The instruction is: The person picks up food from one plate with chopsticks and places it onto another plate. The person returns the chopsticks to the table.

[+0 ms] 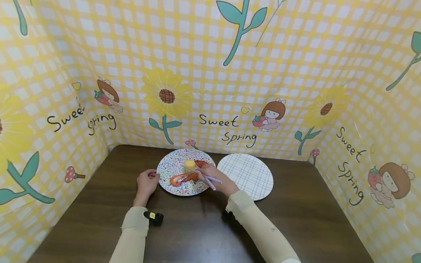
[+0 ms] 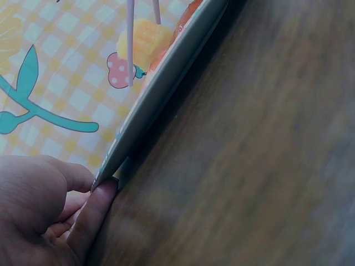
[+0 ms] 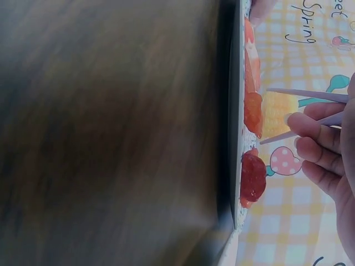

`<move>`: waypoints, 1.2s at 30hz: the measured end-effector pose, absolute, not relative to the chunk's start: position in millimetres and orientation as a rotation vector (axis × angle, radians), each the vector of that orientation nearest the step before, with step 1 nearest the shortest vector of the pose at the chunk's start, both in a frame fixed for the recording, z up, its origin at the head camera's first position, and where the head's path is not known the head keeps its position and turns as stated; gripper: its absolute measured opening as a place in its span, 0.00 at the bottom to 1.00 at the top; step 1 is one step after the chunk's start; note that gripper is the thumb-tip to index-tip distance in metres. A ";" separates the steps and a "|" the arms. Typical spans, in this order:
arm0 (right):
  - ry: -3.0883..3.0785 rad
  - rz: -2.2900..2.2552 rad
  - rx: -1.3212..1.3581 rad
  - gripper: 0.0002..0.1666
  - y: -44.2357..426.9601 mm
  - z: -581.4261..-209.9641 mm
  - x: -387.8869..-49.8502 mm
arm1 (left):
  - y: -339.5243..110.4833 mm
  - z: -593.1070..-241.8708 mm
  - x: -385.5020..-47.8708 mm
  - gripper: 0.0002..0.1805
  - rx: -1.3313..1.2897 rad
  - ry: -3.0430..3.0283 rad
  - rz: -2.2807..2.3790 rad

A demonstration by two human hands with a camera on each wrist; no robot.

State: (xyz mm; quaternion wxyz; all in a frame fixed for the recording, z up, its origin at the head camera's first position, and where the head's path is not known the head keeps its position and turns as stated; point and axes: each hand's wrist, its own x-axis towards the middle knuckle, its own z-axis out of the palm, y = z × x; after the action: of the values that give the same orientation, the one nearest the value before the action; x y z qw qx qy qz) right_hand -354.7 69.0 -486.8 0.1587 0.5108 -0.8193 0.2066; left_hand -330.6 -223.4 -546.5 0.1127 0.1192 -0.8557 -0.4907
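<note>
In the head view my left hand (image 1: 147,183) is at the left rim of a round, multicoloured speckled plate (image 1: 167,166). Its thumb and a finger pinch that rim in the left wrist view. My right hand (image 1: 219,180) reaches over the plate and holds a pair of lilac chopsticks (image 3: 316,95). Their tips lie on either side of a yellow piece of corn (image 3: 277,108); whether both touch it I cannot tell. An orange shrimp-like piece (image 1: 175,180) lies on the plate in front of the corn, and a dark red piece (image 3: 253,176) is beside it.
A second round plate (image 1: 246,175), white with blue grid lines, lies just right of the speckled one, partly behind my right wrist. Both are on a dark brown wooden table (image 1: 187,226). Yellow checked cloth (image 1: 213,91) hangs around the back and sides.
</note>
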 end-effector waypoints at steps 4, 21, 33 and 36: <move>-2.371 0.555 1.455 0.20 67.4 -488.3 -358.6 | -222.8 -547.4 -331.7 0.18 0.348 -2.509 -1.439; -2.416 0.640 1.459 0.20 60.0 -490.8 -362.9 | -220.0 -548.9 -335.0 0.19 0.353 -2.504 -1.452; -2.443 0.603 1.442 0.19 64.5 -489.3 -358.6 | -219.7 -546.2 -331.4 0.19 0.381 -2.523 -1.451; -2.457 0.599 1.439 0.19 64.8 -487.8 -356.2 | -220.7 -545.6 -330.0 0.19 0.381 -2.521 -1.446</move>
State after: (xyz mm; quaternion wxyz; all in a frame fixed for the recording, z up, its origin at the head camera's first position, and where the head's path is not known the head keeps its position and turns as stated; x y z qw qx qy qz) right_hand -356.2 64.8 -487.8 0.1158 0.4911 -0.8388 0.2045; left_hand -330.0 -220.7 -545.6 0.1049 0.1292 -0.8554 -0.4905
